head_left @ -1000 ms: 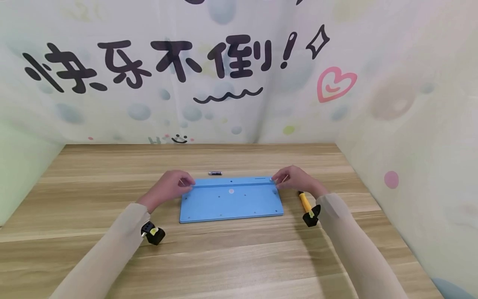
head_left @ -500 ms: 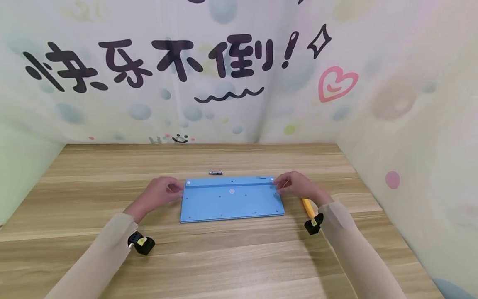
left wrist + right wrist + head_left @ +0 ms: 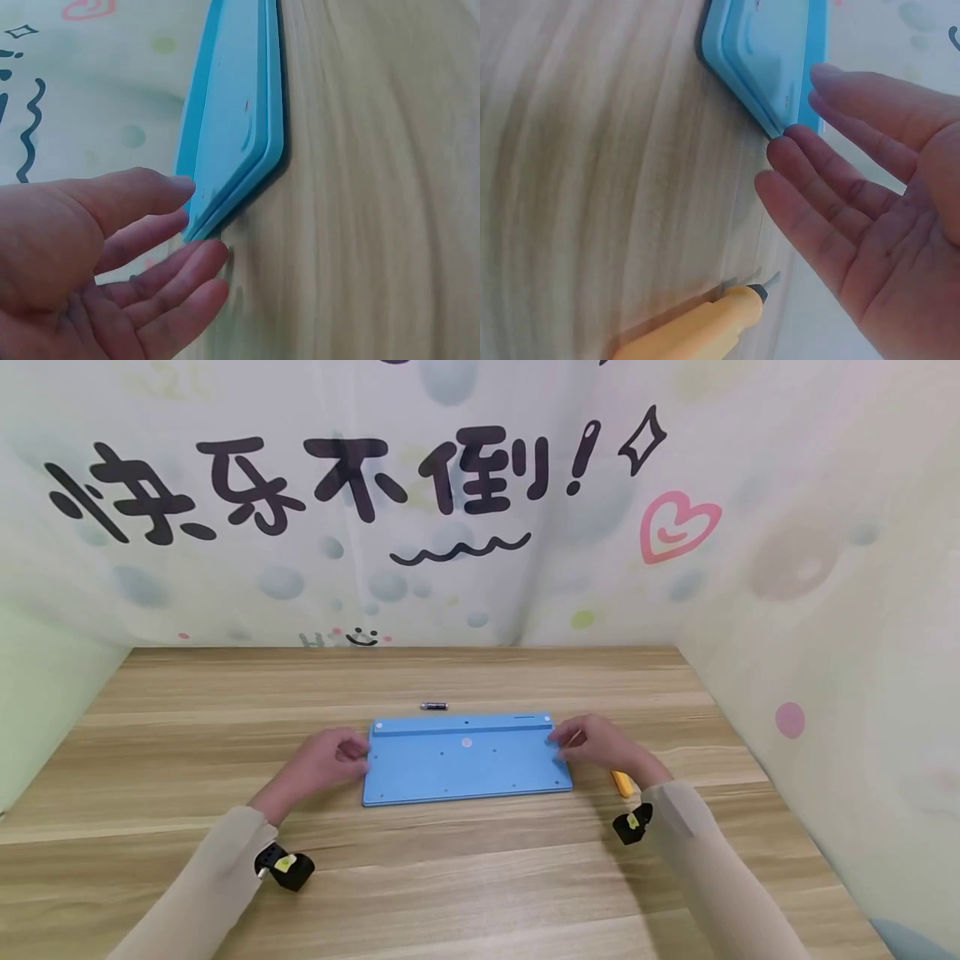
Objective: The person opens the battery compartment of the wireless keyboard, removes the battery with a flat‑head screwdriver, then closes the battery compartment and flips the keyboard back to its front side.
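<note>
A blue keyboard (image 3: pixel 465 768) lies underside up on the wooden table, its raised ridge along the far edge. At its left edge is my left hand (image 3: pixel 318 770), fingers loosely bent and thumb apart; in the left wrist view the fingertips (image 3: pixel 214 259) are right by the keyboard's side, and contact is hard to tell. My right hand (image 3: pixel 603 747) is at the opposite edge, with thumb and fingers spread around the side in the right wrist view. Neither hand grips anything. A screwdriver with a yellow handle (image 3: pixel 697 330) lies beside the right hand, partly hidden by the wrist in the head view.
Just behind the keyboard lies a small dark battery (image 3: pixel 434 706). A printed cloth (image 3: pixel 480 593) hangs along the table's back edge, and another cloth wall (image 3: pixel 817 652) borders the right side. Bare wooden tabletop (image 3: pixel 465 877) stretches in front of the keyboard.
My left hand has let go of the keyboard's far left corner and moved left and nearer along its side. The right hand has slid slightly nearer along the right edge. The keyboard stays in place.
</note>
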Action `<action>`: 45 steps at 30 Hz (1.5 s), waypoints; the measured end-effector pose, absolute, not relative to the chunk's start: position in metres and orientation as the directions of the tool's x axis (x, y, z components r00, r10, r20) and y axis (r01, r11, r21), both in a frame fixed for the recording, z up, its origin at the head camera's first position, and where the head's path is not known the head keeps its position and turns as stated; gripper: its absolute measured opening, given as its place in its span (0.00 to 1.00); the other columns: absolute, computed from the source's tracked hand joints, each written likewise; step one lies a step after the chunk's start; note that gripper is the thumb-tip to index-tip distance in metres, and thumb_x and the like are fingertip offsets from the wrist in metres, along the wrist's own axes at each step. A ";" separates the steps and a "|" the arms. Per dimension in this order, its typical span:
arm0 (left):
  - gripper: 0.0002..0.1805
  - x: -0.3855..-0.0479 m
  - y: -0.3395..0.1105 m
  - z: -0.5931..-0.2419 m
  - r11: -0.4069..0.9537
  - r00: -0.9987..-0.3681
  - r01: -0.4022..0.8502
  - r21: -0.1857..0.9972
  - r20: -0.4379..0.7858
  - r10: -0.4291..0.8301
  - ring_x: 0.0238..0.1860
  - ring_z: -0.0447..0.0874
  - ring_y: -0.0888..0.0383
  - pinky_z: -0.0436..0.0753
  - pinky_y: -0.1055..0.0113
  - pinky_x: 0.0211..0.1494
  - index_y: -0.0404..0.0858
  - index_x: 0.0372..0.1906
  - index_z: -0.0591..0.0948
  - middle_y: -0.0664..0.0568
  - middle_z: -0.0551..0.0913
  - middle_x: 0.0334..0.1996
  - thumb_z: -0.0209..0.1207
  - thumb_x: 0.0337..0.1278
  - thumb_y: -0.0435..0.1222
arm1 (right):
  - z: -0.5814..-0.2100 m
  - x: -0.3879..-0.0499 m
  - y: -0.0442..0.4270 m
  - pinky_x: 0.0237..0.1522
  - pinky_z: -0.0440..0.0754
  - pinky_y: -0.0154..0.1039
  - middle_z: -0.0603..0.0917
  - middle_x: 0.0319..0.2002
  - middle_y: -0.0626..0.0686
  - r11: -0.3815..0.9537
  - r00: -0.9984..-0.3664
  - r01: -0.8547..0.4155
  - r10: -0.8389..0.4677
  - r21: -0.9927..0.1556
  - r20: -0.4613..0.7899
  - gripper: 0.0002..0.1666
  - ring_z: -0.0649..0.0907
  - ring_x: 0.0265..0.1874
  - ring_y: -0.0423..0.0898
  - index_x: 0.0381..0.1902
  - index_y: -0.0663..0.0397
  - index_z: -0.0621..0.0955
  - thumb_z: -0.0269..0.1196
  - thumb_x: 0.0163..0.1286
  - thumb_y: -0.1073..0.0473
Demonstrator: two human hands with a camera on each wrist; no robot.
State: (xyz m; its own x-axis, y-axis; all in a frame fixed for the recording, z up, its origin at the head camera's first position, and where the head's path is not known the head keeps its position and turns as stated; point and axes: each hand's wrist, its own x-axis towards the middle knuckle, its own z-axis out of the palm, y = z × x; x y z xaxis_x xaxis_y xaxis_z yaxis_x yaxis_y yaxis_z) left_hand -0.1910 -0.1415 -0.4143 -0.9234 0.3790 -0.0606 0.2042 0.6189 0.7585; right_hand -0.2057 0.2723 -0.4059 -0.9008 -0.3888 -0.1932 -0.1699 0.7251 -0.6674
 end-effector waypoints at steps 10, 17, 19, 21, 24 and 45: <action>0.19 -0.189 -0.134 -0.421 0.596 -0.931 0.159 0.787 -0.082 0.356 0.44 0.78 0.46 0.78 0.56 0.48 0.27 0.48 0.76 0.39 0.78 0.43 0.61 0.51 0.32 | -0.414 -0.200 0.273 0.42 0.79 0.41 0.82 0.41 0.52 0.743 -0.917 -0.162 -0.356 -0.649 -0.179 0.15 0.79 0.37 0.45 0.45 0.58 0.81 0.64 0.59 0.63; 0.20 -0.183 -0.124 -0.417 0.627 -0.947 0.107 0.772 -0.114 0.301 0.48 0.74 0.43 0.75 0.52 0.50 0.26 0.50 0.74 0.36 0.76 0.46 0.60 0.51 0.30 | -0.419 -0.196 0.268 0.36 0.79 0.39 0.79 0.36 0.54 0.715 -0.941 -0.125 -0.305 -0.688 -0.146 0.17 0.78 0.34 0.46 0.44 0.60 0.80 0.66 0.57 0.61; 0.20 -0.182 -0.120 -0.416 0.637 -0.951 0.089 0.765 -0.125 0.283 0.48 0.73 0.43 0.74 0.51 0.51 0.26 0.51 0.74 0.36 0.76 0.47 0.59 0.51 0.29 | -0.421 -0.195 0.265 0.34 0.80 0.39 0.79 0.36 0.55 0.701 -0.952 -0.086 -0.268 -0.708 -0.150 0.18 0.77 0.33 0.47 0.44 0.62 0.79 0.67 0.56 0.61; 0.20 -0.181 -0.118 -0.416 0.643 -0.955 0.067 0.763 -0.137 0.262 0.49 0.73 0.43 0.74 0.51 0.51 0.26 0.51 0.74 0.36 0.76 0.47 0.59 0.52 0.29 | -0.423 -0.194 0.261 0.31 0.80 0.37 0.78 0.35 0.56 0.688 -0.963 -0.044 -0.223 -0.724 -0.153 0.18 0.77 0.32 0.47 0.44 0.62 0.78 0.68 0.55 0.63; 0.19 -0.180 -0.116 -0.417 0.636 -0.959 0.035 0.771 -0.153 0.237 0.49 0.72 0.42 0.74 0.51 0.51 0.26 0.51 0.74 0.35 0.75 0.48 0.58 0.53 0.29 | -0.423 -0.193 0.257 0.29 0.80 0.37 0.78 0.35 0.58 0.676 -0.970 0.006 -0.176 -0.737 -0.169 0.18 0.76 0.30 0.47 0.43 0.64 0.77 0.68 0.54 0.65; 0.21 -0.187 -0.114 -0.424 0.434 -0.952 -0.171 0.884 -0.262 0.158 0.56 0.67 0.41 0.72 0.52 0.55 0.25 0.57 0.70 0.30 0.68 0.55 0.54 0.55 0.23 | -0.418 -0.201 0.255 0.35 0.81 0.41 0.77 0.43 0.61 0.628 -0.939 0.181 -0.118 -0.757 -0.323 0.21 0.77 0.36 0.50 0.46 0.62 0.76 0.68 0.54 0.64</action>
